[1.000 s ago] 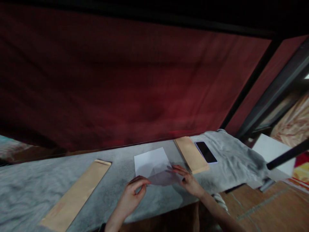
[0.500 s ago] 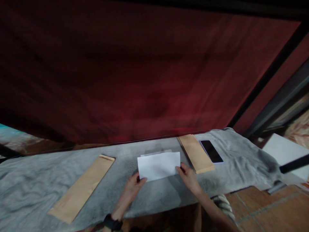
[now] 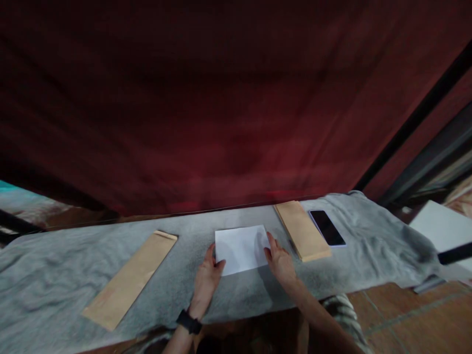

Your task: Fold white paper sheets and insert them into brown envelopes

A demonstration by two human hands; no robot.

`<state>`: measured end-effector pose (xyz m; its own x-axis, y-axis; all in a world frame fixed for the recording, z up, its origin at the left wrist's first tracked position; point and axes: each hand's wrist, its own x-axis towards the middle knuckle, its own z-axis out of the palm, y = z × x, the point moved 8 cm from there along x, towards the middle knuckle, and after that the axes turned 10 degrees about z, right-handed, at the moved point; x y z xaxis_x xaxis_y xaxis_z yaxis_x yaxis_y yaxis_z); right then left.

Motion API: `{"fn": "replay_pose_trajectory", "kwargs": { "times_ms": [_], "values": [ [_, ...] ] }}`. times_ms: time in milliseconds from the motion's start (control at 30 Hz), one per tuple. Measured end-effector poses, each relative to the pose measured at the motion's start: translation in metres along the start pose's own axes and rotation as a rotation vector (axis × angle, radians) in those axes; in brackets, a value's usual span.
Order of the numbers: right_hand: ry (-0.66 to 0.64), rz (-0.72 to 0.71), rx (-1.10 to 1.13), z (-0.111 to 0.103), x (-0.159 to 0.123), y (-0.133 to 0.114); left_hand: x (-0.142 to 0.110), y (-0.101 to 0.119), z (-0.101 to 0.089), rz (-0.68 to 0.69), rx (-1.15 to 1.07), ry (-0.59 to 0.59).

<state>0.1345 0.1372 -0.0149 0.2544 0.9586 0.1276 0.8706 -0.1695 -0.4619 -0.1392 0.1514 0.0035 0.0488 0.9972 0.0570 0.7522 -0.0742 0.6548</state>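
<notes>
A white sheet of paper is low over the grey cloth in front of me, between my two hands; whether it is folded I cannot make out. My left hand pinches its left edge, thumb near the lower corner. On the opposite side my right hand grips the right edge, with the thumb on top. To the right of that hand lies a stack of brown envelopes. A single long brown envelope lies slanted on the left, apart from my left hand.
Grey cloth covers the bench-like surface, rumpled at both ends. A phone with a dark screen lies beside the envelope stack. Behind hangs a dark red curtain. A white panel and tiled floor show at the right.
The paper has come down closer to the cloth, and the other white sheet behind it no longer shows separately. Both hands have moved slightly up its side edges. The view has shifted a little.
</notes>
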Motion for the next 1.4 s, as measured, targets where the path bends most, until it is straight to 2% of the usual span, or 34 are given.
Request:
{"fn": "replay_pose_trajectory", "kwargs": {
  "times_ms": [133,200,267,333,400,500,600,833,1067,1167,1300,1400],
  "values": [
    [0.068,-0.054,-0.055,-0.001,0.000,-0.009,-0.005,0.007,-0.001,0.029,0.157,-0.020],
    [0.082,-0.129,-0.012,0.000,0.000,-0.023,-0.006,0.020,-0.005,0.132,0.293,0.050],
    [0.047,-0.224,0.041,0.007,-0.001,-0.045,-0.007,0.039,-0.003,0.296,0.394,0.134],
    [-0.007,-0.308,0.067,0.018,-0.001,-0.070,-0.007,0.054,0.010,0.446,0.430,0.150],
    [-0.057,-0.371,0.039,0.030,0.000,-0.091,-0.004,0.058,0.031,0.499,0.464,0.090],
    [-0.080,-0.384,-0.044,0.044,0.003,-0.102,0.000,0.051,0.056,0.463,0.537,-0.004],
    [-0.065,-0.359,-0.099,0.048,0.008,-0.094,0.000,0.044,0.063,0.414,0.575,-0.008],
    [0.022,-0.266,-0.112,0.032,0.022,-0.055,-0.008,0.032,0.045,0.330,0.553,0.109],
    [0.111,-0.197,-0.118,0.011,0.024,-0.018,-0.012,0.023,0.037,0.290,0.586,0.131],
    [0.129,-0.175,-0.116,0.010,0.018,-0.031,-0.012,0.026,0.038,0.286,0.591,0.126],
    [0.004,-0.321,-0.074,0.033,0.001,-0.077,-0.011,0.027,0.038,0.282,0.581,0.107],
    [-0.043,-0.371,-0.080,0.043,-0.009,-0.089,-0.012,0.023,0.036,0.299,0.581,0.089]
  ]
}}
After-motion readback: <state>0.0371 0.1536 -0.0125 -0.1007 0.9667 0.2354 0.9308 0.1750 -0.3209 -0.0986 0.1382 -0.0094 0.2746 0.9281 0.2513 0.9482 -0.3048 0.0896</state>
